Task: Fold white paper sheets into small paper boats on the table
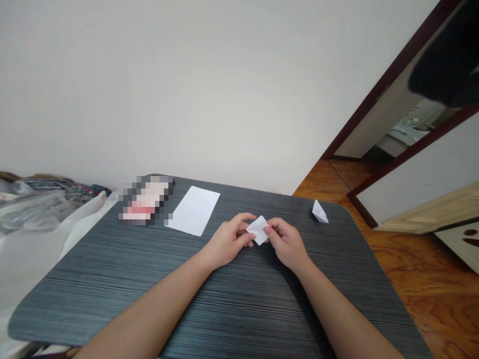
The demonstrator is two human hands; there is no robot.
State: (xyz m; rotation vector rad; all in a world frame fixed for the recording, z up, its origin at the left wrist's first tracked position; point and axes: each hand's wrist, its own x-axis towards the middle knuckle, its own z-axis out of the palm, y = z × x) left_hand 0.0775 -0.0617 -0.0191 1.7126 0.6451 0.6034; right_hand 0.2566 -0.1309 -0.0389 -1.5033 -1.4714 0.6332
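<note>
Between my two hands is a small folded square of white paper [259, 228], held up just above the dark table with one corner toward me. My left hand [231, 239] grips its left side, the thumb on the near face and the fingers behind. On the right side, my right hand [286, 242] pinches the paper between thumb and fingers. Farther right on the table rests a folded paper boat [319, 212]. To the left lies a stack of plain white paper sheets [196, 209].
A blurred-out pinkish object [145, 199] lies at the far left of the dark wood-grain table [209, 309]. A white wall [209, 89] stands behind the table. Plastic-covered items [41, 214] sit off the left edge; a wooden floor [419, 279] and doorway are at right.
</note>
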